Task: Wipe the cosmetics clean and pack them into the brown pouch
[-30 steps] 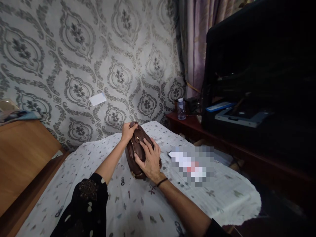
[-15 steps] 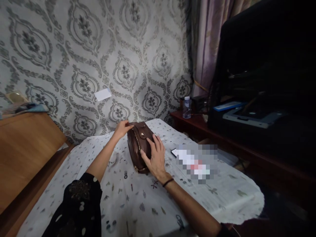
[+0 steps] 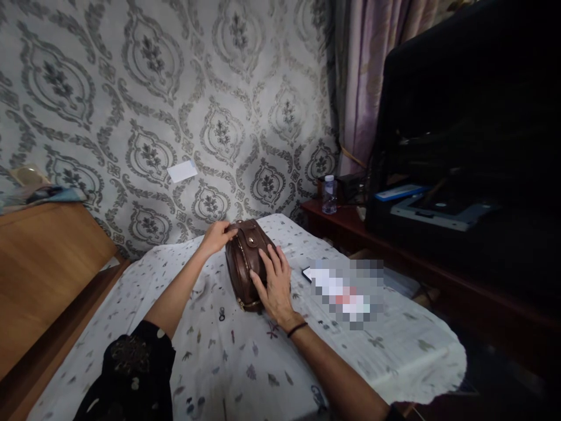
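A brown leather bag (image 3: 248,263) with gold zippers and a snap tab stands on the white patterned cloth (image 3: 219,362). At its far left corner, the fingers of my left hand (image 3: 218,237) pinch together at the end of the zipper; whether they hold the pull or the bag's edge is too small to tell. My right hand (image 3: 275,286) rests on the bag's right side with its fingers spread, and a dark band circles that wrist.
Right of the bag lies a phone (image 3: 307,273), largely blurred out. A plastic bottle (image 3: 329,196) stands on the dark red table (image 3: 313,211) beside a large black screen (image 3: 460,117). A wooden board (image 3: 52,257) is at the left, and a white card (image 3: 183,171) shows against the wall.
My left hand has shifted slightly right and nearer to me along the bag's top edge. My right hand stays spread on the bag, which has turned slightly.
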`<action>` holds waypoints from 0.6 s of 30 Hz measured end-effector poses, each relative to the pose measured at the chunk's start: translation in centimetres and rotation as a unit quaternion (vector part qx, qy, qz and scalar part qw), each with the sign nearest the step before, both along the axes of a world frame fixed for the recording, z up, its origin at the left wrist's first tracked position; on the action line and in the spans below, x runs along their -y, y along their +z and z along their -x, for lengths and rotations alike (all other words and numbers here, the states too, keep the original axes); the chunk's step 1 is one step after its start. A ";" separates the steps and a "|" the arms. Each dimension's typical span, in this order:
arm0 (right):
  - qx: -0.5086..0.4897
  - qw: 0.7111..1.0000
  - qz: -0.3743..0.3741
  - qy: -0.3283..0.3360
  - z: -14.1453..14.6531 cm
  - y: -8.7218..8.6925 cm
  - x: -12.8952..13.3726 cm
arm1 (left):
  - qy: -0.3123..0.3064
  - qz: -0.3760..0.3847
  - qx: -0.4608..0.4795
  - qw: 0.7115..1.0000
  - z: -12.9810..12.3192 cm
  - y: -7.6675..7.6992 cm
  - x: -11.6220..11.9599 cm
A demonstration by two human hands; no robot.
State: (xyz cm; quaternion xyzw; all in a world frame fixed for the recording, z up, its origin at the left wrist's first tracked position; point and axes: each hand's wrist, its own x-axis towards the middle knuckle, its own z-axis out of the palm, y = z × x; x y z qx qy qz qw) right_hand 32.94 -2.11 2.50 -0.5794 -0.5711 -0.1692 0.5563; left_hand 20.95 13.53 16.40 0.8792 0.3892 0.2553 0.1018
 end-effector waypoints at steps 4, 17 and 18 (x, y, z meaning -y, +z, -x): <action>0.005 1.000 -0.012 -0.002 -0.1 0.1 0.2 | 0.001 -0.016 -0.034 0.999 -0.5 1.0 1.0; 0.033 0.999 -0.006 0.012 -0.4 0.6 0.8 | 0.004 -0.041 -0.001 0.999 -6.7 0.2 0.4; 0.030 0.999 -0.003 0.012 -0.4 0.6 0.9 | 0.011 -0.038 0.007 0.999 -6.8 0.1 0.2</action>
